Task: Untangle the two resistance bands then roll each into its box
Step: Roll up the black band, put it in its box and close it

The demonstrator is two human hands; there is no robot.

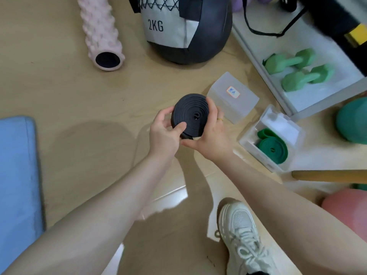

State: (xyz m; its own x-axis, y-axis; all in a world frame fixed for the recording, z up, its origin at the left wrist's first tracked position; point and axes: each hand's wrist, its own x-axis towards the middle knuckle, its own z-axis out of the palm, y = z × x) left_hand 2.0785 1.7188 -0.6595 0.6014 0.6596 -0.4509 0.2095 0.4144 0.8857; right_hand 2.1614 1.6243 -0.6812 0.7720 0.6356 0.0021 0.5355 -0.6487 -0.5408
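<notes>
Head view. Black band (190, 114) is wound into a tight flat coil and held up off the floor between both hands. Left hand (164, 133) grips its left edge, thumb pressed on the coil's face near the loose tail end at the bottom. Right hand (210, 133) cups the right side and underside, fingers curled round the rim; a ring shows on one finger.

Step in hand, as I judge it: rolling of the second band is about finished and it is ready to be boxed. Green band (273, 147) already lies coiled in the open clear box (250, 143) to the right, so that half looks done.

The frosted box (232, 96) with a small label sits just beyond the right hand, on the floor. It appears closed, or lid-side up; I cannot tell which. The next move likely calls for one hand to keep the coil pinched so the tail does not spring loose, while the other opens that box. The coil looks nearly as wide as the box, so a snug fit is probable.

Around: pink foam roller (101, 34) far left, a weighted bag (184, 30) marked 2KG behind, green dumbbells (297, 68) on a white shelf (256, 56), blue mat (17, 175) at left, white shoe (240, 233) below. Nothing lies between hands and frosted box.
</notes>
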